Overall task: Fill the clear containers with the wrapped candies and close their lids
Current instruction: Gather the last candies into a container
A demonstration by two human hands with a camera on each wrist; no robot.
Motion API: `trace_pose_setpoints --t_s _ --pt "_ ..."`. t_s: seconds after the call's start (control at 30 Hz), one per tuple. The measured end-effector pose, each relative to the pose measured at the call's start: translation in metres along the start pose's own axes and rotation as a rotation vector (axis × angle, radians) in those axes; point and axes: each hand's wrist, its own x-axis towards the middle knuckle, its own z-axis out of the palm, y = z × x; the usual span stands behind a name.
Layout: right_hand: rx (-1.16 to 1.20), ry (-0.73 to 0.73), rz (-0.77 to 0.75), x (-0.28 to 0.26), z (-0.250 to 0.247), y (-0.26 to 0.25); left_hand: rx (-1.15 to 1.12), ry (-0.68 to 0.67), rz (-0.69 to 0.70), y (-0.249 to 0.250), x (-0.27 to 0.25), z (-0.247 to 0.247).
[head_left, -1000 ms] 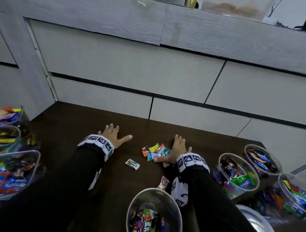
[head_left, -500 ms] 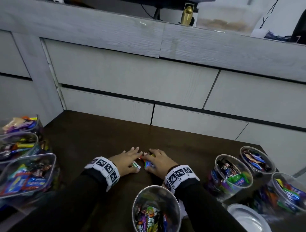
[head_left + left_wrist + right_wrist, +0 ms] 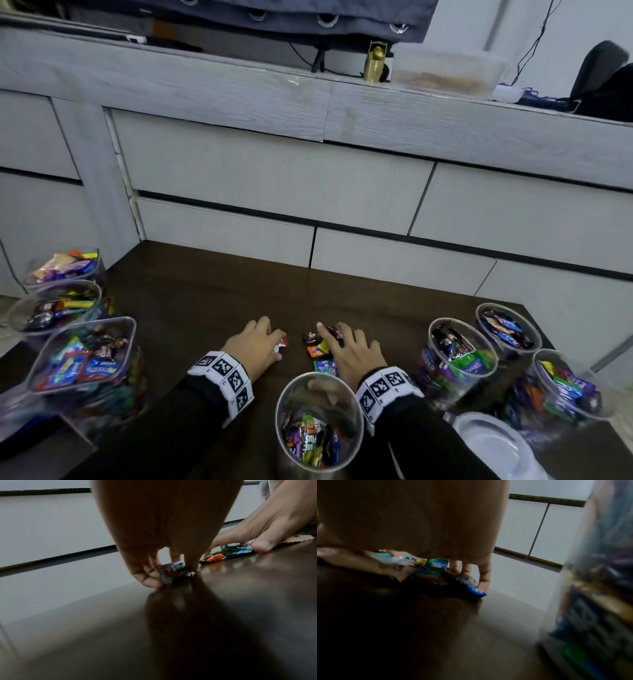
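Note:
On the dark table my left hand [image 3: 274, 342] pinches one small white and red wrapped candy [image 3: 283, 343] between thumb and fingers; the left wrist view shows that candy [image 3: 173, 572] touching the tabletop. Just to its right, my right hand [image 3: 342, 346] arches over a small pile of wrapped candies [image 3: 317, 349], fingers and thumb closing round them. The right wrist view shows the bent fingers [image 3: 483, 577] behind a blue candy [image 3: 476, 592]. An open clear container [image 3: 278, 414], partly filled with candies, stands right in front of both wrists.
Three open clear containers with candies stand at the right [image 3: 432, 346] [image 3: 479, 313] [image 3: 539, 359], three more at the left [image 3: 44, 356] [image 3: 15, 310] [image 3: 34, 270]. A clear lid [image 3: 493, 445] lies at the near right. Grey drawer fronts [image 3: 274, 178] rise behind the table.
Both hands have drawn back from flat on the table towards the front container. The left has picked at the single candy, and the right has gathered the pile under its fingers.

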Motion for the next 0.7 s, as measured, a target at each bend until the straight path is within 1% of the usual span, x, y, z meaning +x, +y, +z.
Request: trace_pose_setpoints --t_s 0.07,0.13,0.27,0.4,0.5,0.6,0.63,0.7 --pt "-0.043 -0.023 -0.035 0.005 -0.002 0.000 -0.065 -0.031 -0.021 0.001 0.002 0.000" --pt "-0.050 -0.042 -0.103 0.008 -0.005 -0.001 -0.125 -0.053 -0.026 0.001 0.003 -0.001" --pt "0.129 -0.102 -0.222 0.006 -0.013 -0.011 -0.203 -0.080 -0.045 0.000 0.004 -0.003" --pt "0.230 -0.196 -0.266 0.000 -0.019 -0.018 -0.241 -0.065 -0.050 -0.001 0.003 -0.007" --pt "0.244 -0.218 -0.276 -0.005 -0.021 -0.021 -0.274 -0.026 -0.051 -0.003 0.001 -0.007" --pt "0.249 -0.195 -0.221 -0.009 -0.023 -0.018 -0.389 0.025 -0.051 -0.007 -0.005 -0.006" --pt "0.270 -0.161 -0.194 -0.010 -0.024 -0.015 -0.437 0.050 -0.048 -0.008 -0.008 -0.007" --pt "0.361 -0.034 -0.154 -0.014 -0.024 -0.004 -0.543 0.119 -0.028 -0.007 -0.014 -0.013"
